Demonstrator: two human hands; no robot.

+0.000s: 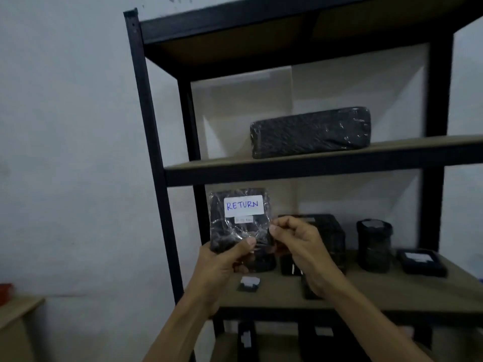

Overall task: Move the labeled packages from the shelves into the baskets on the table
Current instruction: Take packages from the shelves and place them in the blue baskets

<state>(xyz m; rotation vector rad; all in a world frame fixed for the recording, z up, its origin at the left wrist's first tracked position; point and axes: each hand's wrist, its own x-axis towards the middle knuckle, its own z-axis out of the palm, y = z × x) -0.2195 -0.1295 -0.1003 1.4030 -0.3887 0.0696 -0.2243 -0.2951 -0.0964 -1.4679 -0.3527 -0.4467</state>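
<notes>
A small black plastic-wrapped package (pixel 239 220) with a white label reading RETURN is held upright in front of the black shelf unit (pixel 154 126). My left hand (pixel 224 259) grips its lower left corner, thumb on the front. My right hand (pixel 300 246) pinches its right edge between thumb and fingers. On the shelf above lies a long black wrapped package (pixel 311 131). The middle shelf behind my hands holds more black packages: a box (pixel 329 236), a round one (pixel 373 244), a flat one (pixel 420 261) and a tiny one (pixel 249 283). No basket is in view.
A wooden table corner (pixel 18 312) with something red (pixel 5 292) on it shows at the lower left. Further dark packages (pixel 247 338) sit on the lowest visible shelf. A pale wall stands left of and behind the shelves.
</notes>
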